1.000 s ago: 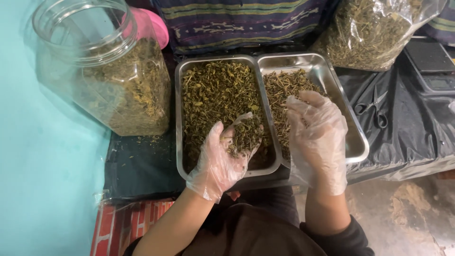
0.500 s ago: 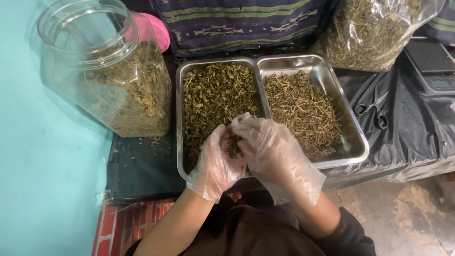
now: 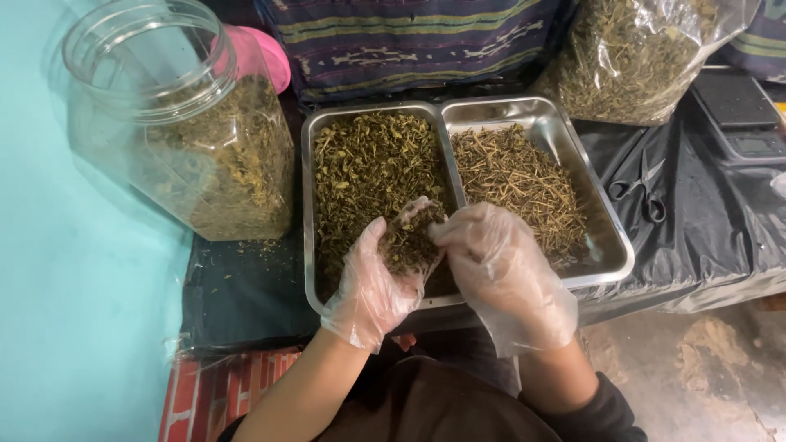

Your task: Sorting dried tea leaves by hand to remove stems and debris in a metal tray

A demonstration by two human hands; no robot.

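Observation:
My left hand, in a thin clear plastic glove, is cupped palm up over the near end of the left steel tray and holds a clump of dried green herb. My right hand, also gloved, sits just right of it with its fingertips pinching at the edge of that clump. The left tray is full of dried leafy herb. The right steel tray holds paler dried stems.
A big clear plastic jar half full of dried herb stands at the left, a pink lid behind it. A clear bag of herb lies at the back right. Scissors and a dark scale rest on black sheeting.
My right hand came from over the right tray to the clump in my left palm, covered it, and has now drawn back slightly to the right, leaving the clump uncovered.

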